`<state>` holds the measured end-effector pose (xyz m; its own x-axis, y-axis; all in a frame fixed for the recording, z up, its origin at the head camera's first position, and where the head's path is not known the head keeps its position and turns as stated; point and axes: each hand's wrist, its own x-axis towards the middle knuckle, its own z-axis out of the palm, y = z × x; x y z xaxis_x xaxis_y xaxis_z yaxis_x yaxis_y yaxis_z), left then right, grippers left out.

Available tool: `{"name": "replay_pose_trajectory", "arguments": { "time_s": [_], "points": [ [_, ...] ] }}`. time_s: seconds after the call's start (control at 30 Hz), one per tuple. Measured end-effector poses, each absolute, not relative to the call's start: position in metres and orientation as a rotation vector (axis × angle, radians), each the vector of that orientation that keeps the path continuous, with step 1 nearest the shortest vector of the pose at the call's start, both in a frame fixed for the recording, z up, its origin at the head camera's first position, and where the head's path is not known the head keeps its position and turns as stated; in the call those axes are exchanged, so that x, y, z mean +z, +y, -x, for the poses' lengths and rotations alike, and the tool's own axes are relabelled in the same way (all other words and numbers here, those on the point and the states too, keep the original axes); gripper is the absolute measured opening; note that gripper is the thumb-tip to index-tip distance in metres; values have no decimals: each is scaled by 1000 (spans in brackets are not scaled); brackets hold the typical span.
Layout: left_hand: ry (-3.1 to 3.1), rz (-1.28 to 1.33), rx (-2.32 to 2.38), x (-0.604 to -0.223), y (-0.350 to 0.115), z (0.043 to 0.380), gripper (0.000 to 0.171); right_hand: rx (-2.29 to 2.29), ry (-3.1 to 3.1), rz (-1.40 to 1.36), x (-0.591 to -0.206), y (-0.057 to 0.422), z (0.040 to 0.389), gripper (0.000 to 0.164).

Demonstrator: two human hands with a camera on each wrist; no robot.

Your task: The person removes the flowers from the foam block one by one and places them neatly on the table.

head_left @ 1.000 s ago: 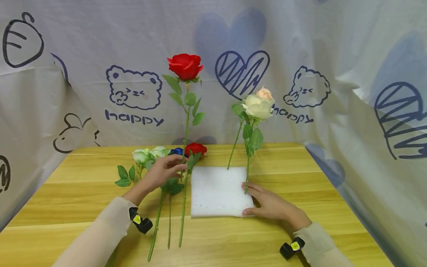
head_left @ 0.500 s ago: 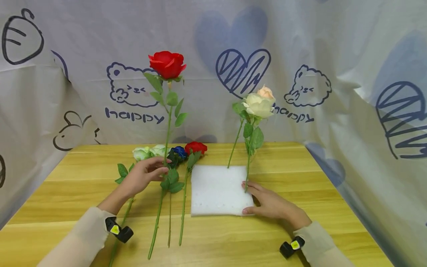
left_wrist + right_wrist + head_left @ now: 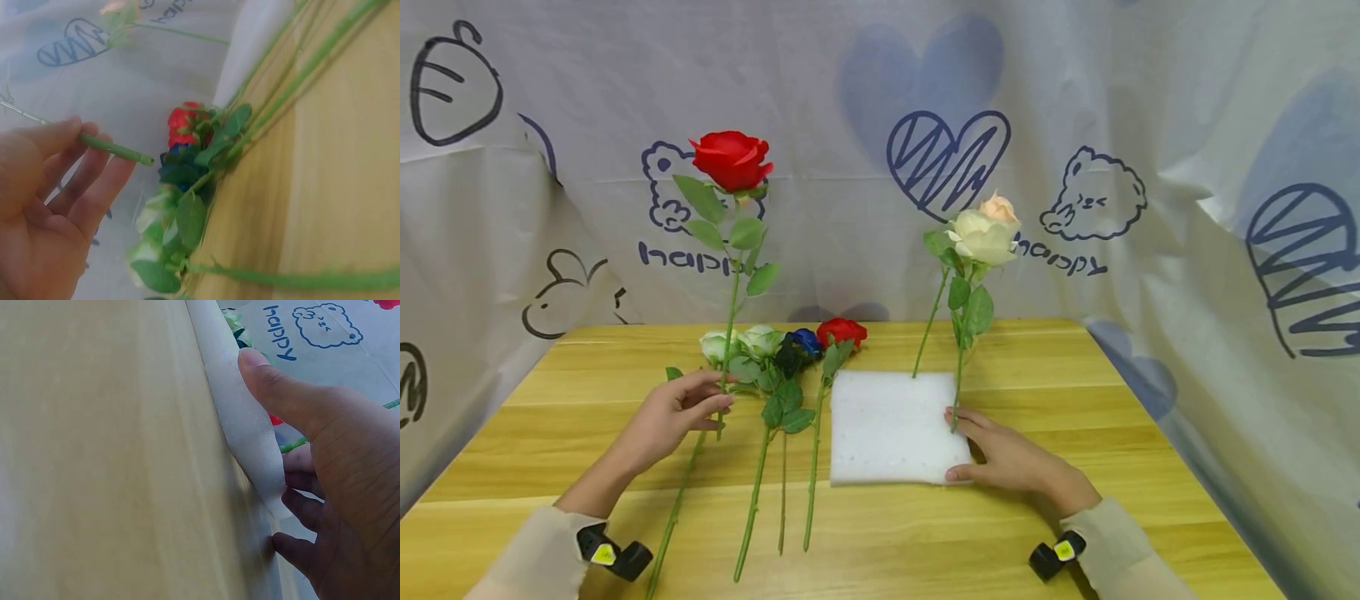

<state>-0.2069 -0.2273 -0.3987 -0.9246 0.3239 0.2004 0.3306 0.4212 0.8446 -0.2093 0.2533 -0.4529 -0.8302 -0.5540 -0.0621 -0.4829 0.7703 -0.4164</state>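
My left hand (image 3: 664,419) pinches the stem of a red rose (image 3: 732,161), which stands upright over the left part of the table. In the left wrist view the rose's cut stem end (image 3: 134,155) sticks out past the thumb and fingertips. My right hand (image 3: 1018,460) holds a white foam block (image 3: 887,433) by its right edge, the thumb near the front corner. Stuck in the block are a cream rose (image 3: 981,237) at the right and another green stem (image 3: 930,325) at the back, whose bloom overlaps the cream one.
Left of the block lie several loose roses: a second red rose (image 3: 842,332), a blue rose (image 3: 806,342) and pale green-white roses (image 3: 762,340), their stems pointing to the front of the wooden table (image 3: 880,542). A drawn-on cloth (image 3: 842,217) hangs behind.
My left hand has moved left with the red rose, from beside the foam block to over the pale roses, and slightly down at the end. My right hand and the block stay put.
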Motion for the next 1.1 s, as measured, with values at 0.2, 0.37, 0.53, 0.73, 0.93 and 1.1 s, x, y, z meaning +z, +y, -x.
{"name": "replay_pose_trajectory", "arguments": {
  "time_s": [0.2, 0.37, 0.53, 0.73, 0.93, 1.1],
  "points": [
    [-2670, 524, -1581, -399, -243, 192, 39, -587, 2783, 835, -452, 253, 209, 97],
    [-2714, 429, -1567, -399, -254, 182, 47, -590, 2790, 858, -452, 254, 208, 95],
    [-2770, 342, -1544, -401, -265, 172, 54, -592, 2789, 856, -451, 253, 208, 94],
    [-2828, 250, -1555, -401, -279, 161, 63, -599, 2789, 852, -450, 253, 208, 95],
    [-2847, 194, -1582, -405, -293, 153, 63, -594, 2800, 844, -453, 254, 209, 96],
    [-2861, 188, -1610, -408, -304, 147, 63, -593, 2796, 856, -452, 254, 209, 96]
  ]
}}
